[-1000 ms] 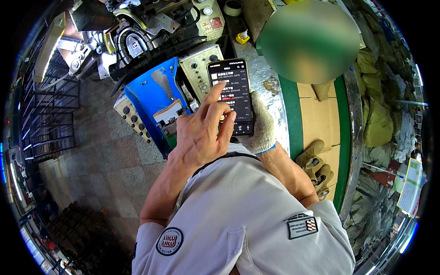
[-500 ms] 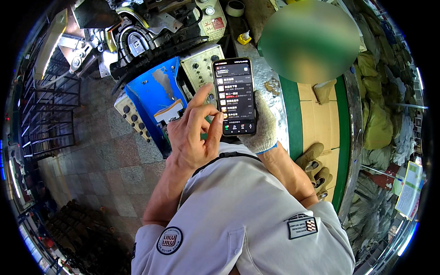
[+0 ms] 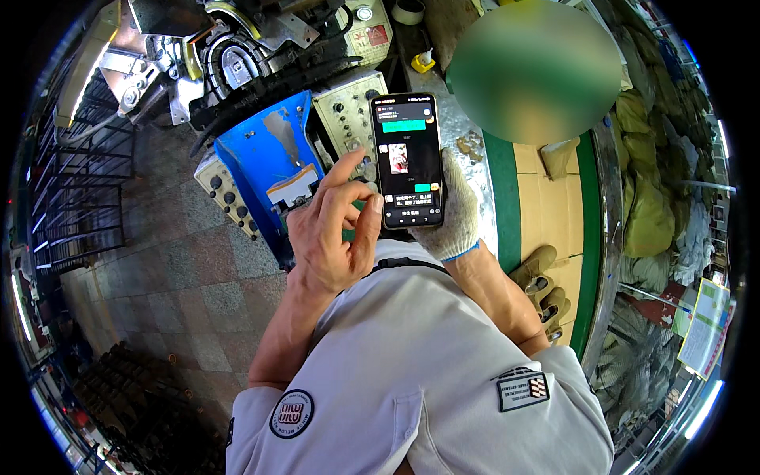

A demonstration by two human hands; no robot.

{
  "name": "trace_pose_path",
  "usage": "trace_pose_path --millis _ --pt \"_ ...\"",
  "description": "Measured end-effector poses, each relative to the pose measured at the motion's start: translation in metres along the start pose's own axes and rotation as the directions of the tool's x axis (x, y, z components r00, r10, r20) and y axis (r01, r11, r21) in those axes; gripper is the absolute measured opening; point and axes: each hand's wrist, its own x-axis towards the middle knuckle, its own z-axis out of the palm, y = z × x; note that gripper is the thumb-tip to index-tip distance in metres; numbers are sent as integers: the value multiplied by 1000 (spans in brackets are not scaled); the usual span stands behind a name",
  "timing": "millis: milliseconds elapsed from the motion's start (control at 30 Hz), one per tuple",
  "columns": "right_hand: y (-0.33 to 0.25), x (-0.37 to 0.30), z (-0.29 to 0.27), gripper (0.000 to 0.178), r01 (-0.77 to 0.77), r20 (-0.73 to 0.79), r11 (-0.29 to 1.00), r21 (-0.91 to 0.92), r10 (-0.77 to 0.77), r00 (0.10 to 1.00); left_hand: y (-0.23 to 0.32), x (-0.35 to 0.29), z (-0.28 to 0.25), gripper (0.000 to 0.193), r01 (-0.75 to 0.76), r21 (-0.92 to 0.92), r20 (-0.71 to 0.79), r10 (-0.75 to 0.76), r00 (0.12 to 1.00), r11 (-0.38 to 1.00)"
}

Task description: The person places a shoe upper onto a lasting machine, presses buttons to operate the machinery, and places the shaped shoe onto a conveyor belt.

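While a worktop (image 3: 473, 165) gleams beside the phone (image 3: 410, 162), racks (image 3: 83, 178) stand left

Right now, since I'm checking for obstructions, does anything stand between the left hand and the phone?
Nothing visible does. The left hand is just left of the phone, thumb nearest; whether they touch is unclear. The gloved right hand is on the opposite side.
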Motion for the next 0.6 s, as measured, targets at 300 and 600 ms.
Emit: trace_pose_path --millis 300,600 --pt "1 4 0 76 -4 90 997 73 -2 996 -10 -22 -6 16 170 -132 -73 -181 981 977" --pt "4 5 1 77 9 73 1000 28 -11 997 -27 -35 -10 15 268 -109 -50 -275 960 957"
